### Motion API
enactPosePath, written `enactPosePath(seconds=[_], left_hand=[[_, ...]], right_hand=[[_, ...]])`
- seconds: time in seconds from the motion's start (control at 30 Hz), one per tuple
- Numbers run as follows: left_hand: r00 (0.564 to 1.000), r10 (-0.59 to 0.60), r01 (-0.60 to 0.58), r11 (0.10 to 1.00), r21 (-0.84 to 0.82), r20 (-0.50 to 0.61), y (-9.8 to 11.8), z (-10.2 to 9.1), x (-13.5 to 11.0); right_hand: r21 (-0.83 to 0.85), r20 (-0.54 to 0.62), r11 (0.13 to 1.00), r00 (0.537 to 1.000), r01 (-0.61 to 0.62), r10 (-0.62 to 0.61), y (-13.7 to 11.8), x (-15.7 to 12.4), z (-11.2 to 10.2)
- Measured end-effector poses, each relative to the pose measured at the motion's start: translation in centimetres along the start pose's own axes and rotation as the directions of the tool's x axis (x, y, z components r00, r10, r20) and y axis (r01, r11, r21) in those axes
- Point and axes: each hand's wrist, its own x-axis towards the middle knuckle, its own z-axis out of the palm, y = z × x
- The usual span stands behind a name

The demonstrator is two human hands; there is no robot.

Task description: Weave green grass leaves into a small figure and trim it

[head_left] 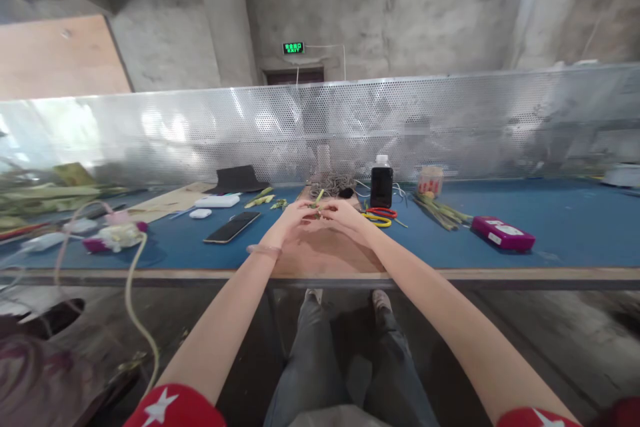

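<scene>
My left hand (pixel 299 212) and my right hand (pixel 341 215) meet over a brown board (pixel 327 253) at the middle of the table. Their fingertips are pinched on a small piece of green leaf strip (pixel 319 197), one end of which sticks up between them. The fingers cover most of the piece, so its shape cannot be made out. Right of my right hand lie scissors with red handles (pixel 384 211) and a tool with yellow handles (pixel 379 221). Green leaf scraps (pixel 280 203) lie just left of my left hand.
A dark phone (pixel 233 227) and a white case (pixel 200 213) lie left. Behind my hands is a tangle of grey cord (pixel 334 184). Rightward are a black-fronted bottle (pixel 381 187), a stalk bundle (pixel 440 210) and a purple box (pixel 503 233). A cable (pixel 134 300) hangs over the left edge.
</scene>
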Motion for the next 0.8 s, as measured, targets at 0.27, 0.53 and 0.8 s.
enactPosePath(seconds=[0.27, 0.53, 0.8], left_hand=[[0.997, -0.021, 0.024, 0.999, -0.037, 0.08, 0.4, 0.3, -0.5], [0.986, -0.005, 0.008, 1.0, -0.019, 0.165, 0.8, 0.6, -0.8], [0.971, -0.003, 0.004, 1.0, -0.005, 0.24, 0.9, 0.7, -0.8]], right_hand=[[-0.053, -0.124, 0.998, 0.992, -0.027, 0.02, 0.8, 0.3, 0.0], [-0.005, -0.236, 0.999, 0.971, -0.052, 0.05, 0.9, 0.4, 0.0], [0.151, -0.103, 0.981, 0.985, -0.122, 0.138, 0.7, 0.2, -0.2]])
